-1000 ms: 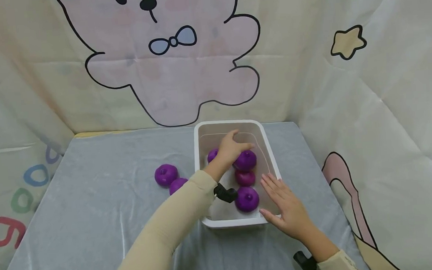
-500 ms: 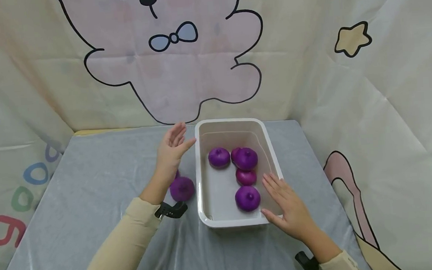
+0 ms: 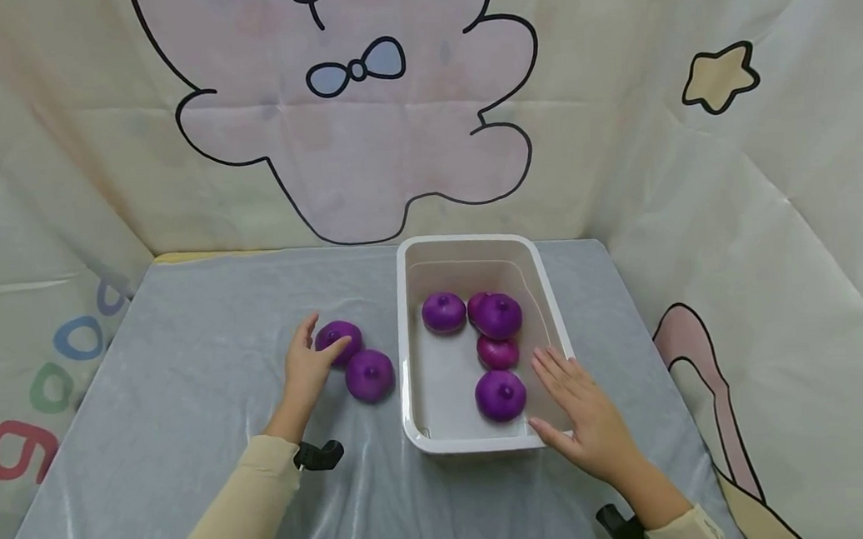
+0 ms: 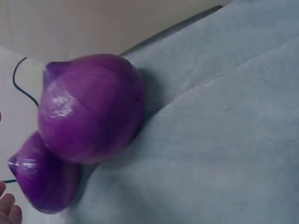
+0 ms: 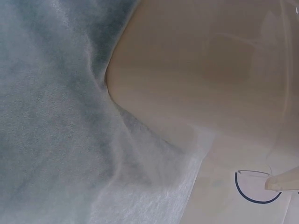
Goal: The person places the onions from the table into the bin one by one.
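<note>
Seven purple onions show in the head view: 5 in the white bin, 2 on the gray cloth to its left. Main change in the last sec: L hand was over the bin, then swung out past its left rim, & is now down at the loose pair; R hand hasn't moved much. Onion count in bin & on cloth looks the same, so I'd judge this as btwn carries, L hand back on the supply side w/ nothing lifted. It's nearest the far onion: thumb crosses in front of it, fingers spread to its left, no pinch that I can see. L wrist view has fingertips just beside that onion w/ a gap, so prob. not gripped; exact contact at the thumb I can't tell. Near onion sits right of L hand, btwn it & the bin, up against the far one (touching or nearly so). R hand is flat at the bin's near right corner, fingers straight & close together over the right wall, thumb out to the side, holding no onion; looks like a steadying touch, tho pressure can't be read. Nearest thing inside is the front onion, just left of R hand & apart from it.
</note>
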A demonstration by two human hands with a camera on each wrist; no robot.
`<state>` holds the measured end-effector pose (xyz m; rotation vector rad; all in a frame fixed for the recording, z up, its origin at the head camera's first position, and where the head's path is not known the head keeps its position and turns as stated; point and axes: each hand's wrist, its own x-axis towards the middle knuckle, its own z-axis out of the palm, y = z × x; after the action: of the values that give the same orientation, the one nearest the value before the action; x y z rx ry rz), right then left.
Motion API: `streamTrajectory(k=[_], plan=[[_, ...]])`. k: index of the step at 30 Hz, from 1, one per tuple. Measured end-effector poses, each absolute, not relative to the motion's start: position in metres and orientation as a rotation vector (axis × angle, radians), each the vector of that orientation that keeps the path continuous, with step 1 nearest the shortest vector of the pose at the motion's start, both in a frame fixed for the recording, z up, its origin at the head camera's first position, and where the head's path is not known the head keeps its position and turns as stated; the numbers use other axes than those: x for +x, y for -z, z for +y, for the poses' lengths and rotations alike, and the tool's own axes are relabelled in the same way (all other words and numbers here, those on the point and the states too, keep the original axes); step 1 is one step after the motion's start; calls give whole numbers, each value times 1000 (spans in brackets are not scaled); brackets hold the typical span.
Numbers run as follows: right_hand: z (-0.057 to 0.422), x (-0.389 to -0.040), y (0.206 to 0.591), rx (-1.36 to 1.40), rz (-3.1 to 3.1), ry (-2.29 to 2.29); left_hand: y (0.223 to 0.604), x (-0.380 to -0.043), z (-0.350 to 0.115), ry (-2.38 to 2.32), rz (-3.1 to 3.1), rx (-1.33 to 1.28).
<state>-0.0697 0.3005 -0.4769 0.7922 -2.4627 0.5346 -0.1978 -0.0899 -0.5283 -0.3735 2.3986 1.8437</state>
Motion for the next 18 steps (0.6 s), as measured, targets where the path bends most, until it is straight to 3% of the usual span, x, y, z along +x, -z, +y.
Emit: streamTrajectory(k=[18], plan=[[304,-70,478,800,-2508,-526,561,-198,-90,-1743,2465,-434]])
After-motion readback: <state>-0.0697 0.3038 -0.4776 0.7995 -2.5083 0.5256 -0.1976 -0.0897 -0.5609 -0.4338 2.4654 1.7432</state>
